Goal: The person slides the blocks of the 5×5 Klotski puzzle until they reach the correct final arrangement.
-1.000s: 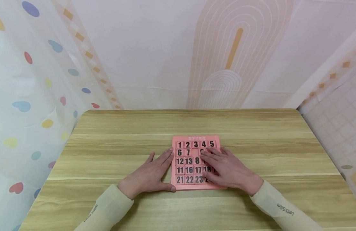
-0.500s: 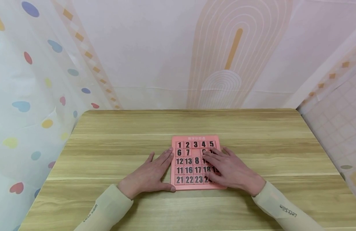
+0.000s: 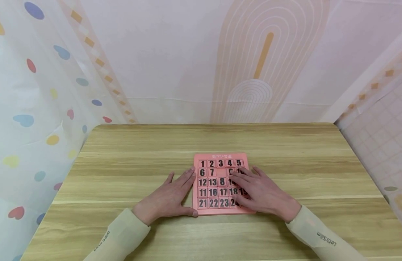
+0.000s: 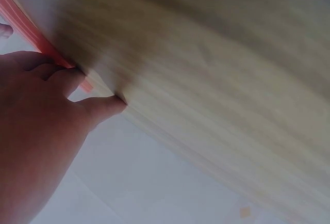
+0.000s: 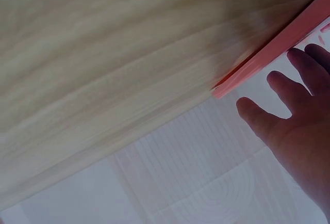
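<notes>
A pink number slide puzzle point(image 3: 222, 211) lies flat on the wooden table. Its second row has a gap between tile 7 point(image 3: 212, 172) and tile 9 point(image 3: 230, 172). With fingers extended, my left hand point(image 3: 166, 199) rests at the puzzle's left edge, fingertips against the frame and thumb by the near left corner. My right hand point(image 3: 264, 192) lies over the puzzle's right side, fingers spread. One fingertip is at tile 9, and the hand partly hides the right-hand tiles. In the right wrist view, fingers point(image 5: 252, 115) stretch along the pink frame point(image 5: 273, 51).
The wooden table point(image 3: 135, 152) extends around the puzzle on all sides. Behind it hangs a pale patterned cloth point(image 3: 175, 65), with a dotted cloth point(image 3: 38, 119) at the left and a checked one point(image 3: 390, 130) at the right.
Tile 9 has slid slightly right, widening the gap beside tile 7. My right hand has shifted a little to the right, uncovering more of the tiles. My left hand has stayed in place.
</notes>
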Tool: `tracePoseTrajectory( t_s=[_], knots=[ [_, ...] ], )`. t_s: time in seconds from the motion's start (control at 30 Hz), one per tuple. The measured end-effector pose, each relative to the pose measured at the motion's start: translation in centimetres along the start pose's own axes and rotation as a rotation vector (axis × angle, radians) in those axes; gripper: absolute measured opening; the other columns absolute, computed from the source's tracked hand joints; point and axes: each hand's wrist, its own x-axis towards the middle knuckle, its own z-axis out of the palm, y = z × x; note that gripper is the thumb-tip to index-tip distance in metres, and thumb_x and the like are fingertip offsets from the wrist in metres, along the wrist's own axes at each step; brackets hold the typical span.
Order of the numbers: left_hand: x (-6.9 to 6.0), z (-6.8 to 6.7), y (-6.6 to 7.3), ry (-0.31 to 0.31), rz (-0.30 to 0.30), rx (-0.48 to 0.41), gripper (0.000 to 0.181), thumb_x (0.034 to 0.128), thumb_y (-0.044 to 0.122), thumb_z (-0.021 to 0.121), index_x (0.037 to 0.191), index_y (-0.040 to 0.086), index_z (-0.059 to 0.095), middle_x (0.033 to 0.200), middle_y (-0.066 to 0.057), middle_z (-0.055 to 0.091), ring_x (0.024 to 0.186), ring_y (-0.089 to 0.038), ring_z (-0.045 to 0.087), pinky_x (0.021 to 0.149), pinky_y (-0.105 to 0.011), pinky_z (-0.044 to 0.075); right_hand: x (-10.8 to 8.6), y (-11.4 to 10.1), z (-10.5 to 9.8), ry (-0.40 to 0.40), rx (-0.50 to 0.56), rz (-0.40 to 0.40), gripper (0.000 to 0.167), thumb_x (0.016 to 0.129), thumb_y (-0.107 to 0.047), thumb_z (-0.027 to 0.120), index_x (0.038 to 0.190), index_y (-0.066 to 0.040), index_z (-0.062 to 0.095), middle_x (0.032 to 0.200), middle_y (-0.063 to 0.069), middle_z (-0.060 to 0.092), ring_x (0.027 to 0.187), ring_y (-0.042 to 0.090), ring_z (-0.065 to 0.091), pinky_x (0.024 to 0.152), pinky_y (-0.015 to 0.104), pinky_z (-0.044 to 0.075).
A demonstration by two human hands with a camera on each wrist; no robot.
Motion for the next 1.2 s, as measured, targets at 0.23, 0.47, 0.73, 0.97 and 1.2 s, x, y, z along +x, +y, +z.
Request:
tracePoseTrajectory(
  t_s=[0.23,0.47,0.73,0.97,1.2],
  knots=[
    [0.0,0.1,0.0,0.001,0.001,0.008,0.12,0.0832,0.079,0.064,0.162,-0.002,0.025,0.172,-0.015,0.012,0.158,-0.03,0.018,0.123,-0.065,0.017,-0.3,-0.6,-0.2,-0.006,0.026,-0.075,0.059,0.101,-0.049,0.06,0.147,-0.011,0.059,0.153,0.005,0.055,0.146,0.033,0.044,0.119,0.065,0.029],
    [0.1,0.1,0.0,0.007,0.011,0.008,0.12,0.0833,0.079,0.064,0.162,-0.003,0.025,0.172,-0.016,0.012,0.157,-0.03,0.018,0.123,-0.065,0.017,-0.3,-1.4,-0.4,-0.014,0.037,-0.138,0.059,0.101,-0.052,0.059,0.146,-0.013,0.06,0.148,0.004,0.06,0.147,0.03,0.043,0.12,0.065,0.026],
    [0.0,0.1,0.0,0.006,0.01,0.008,0.12,0.0832,0.08,0.063,0.162,-0.003,0.025,0.172,-0.016,0.012,0.157,-0.031,0.019,0.123,-0.065,0.017,-0.3,-1.6,0.0,-0.013,0.022,-0.148,0.057,0.103,-0.052,0.056,0.144,-0.013,0.062,0.146,0.003,0.061,0.146,0.029,0.044,0.12,0.063,0.03],
    [0.0,0.1,0.1,-0.001,0.002,0.008,0.119,0.0836,0.079,0.064,0.162,-0.002,0.025,0.172,-0.015,0.012,0.158,-0.03,0.018,0.123,-0.065,0.016,-0.1,-1.5,0.1,-0.023,0.035,-0.126,0.057,0.102,-0.051,0.058,0.146,-0.015,0.06,0.148,0.002,0.06,0.148,0.029,0.042,0.121,0.062,0.028],
    [0.0,0.1,0.1,-0.005,0.0,0.005,0.119,0.0835,0.078,0.064,0.162,-0.003,0.025,0.172,-0.015,0.012,0.158,-0.03,0.018,0.123,-0.065,0.016,0.4,-1.4,0.0,-0.033,0.032,-0.106,0.056,0.101,-0.048,0.06,0.146,-0.015,0.06,0.148,0.002,0.06,0.146,0.031,0.044,0.12,0.063,0.028]
  ],
)
